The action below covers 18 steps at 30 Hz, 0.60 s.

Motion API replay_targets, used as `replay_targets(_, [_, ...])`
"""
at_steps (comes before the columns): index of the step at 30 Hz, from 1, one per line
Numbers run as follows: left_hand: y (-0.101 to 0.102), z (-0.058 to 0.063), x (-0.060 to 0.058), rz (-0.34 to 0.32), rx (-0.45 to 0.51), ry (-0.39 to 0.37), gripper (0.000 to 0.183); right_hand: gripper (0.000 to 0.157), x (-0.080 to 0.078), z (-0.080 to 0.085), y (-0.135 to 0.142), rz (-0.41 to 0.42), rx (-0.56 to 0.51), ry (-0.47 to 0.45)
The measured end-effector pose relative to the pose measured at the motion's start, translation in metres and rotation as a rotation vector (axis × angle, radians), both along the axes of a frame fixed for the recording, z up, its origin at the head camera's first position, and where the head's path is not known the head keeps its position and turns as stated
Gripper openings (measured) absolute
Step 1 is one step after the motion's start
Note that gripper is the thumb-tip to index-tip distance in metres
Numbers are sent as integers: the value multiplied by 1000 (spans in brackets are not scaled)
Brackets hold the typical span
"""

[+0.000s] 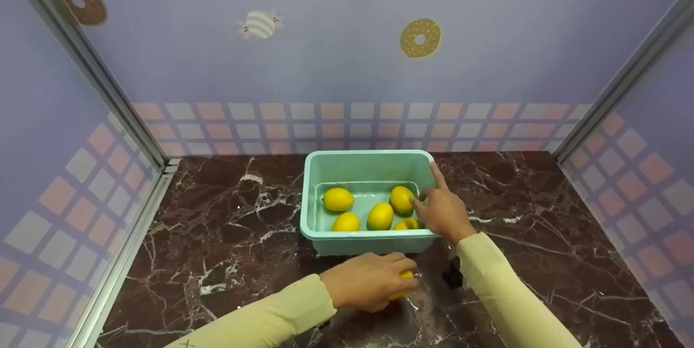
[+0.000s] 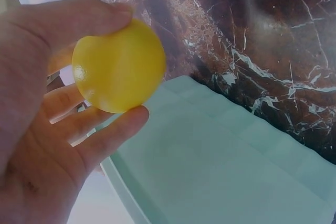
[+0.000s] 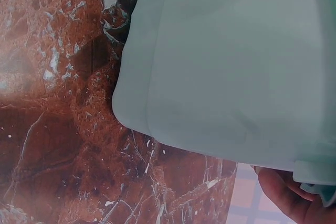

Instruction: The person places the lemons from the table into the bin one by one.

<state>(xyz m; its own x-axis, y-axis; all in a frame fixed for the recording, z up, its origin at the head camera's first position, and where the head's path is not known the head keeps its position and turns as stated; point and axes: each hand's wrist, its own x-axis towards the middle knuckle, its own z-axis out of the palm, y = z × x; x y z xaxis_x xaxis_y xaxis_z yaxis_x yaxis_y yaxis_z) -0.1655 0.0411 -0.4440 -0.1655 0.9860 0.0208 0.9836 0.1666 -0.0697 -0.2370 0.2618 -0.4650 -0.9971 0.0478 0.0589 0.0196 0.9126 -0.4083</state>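
Observation:
My left hand [image 1: 370, 282] pinches a lemon [image 2: 121, 66] between thumb and fingers, just in front of a mint-green plastic bin [image 1: 368, 234]. In the left wrist view the thumb lies along one side of the lemon, fingertips against the other, with the bin's outer wall behind. At the bin's right side my right hand [image 1: 445, 210] grips the rim, thumb over the inside and index finger stretched along the edge. The right wrist view has its fingers [image 3: 283, 192] at the bin's side below the rim. Several lemons [image 1: 338, 199] lie in the bin, one partly hidden by the front wall.
The bin stands on a dark red-brown marbled tabletop [image 1: 233, 239] with white veins. A purple patterned wall [image 1: 336, 77] rises close behind it. Side panels in metal frames [image 1: 623, 74] enclose the table at left and right.

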Motion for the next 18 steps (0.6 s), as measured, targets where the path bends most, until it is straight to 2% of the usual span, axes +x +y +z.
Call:
replay_targets(12, [-4,15,-2,7,-20,20,37,36,1,-1,-1,1,8,14])
replay_targets(18, [-3,20,-3,0,43,66,26,36,2,0,1,20,10,18])
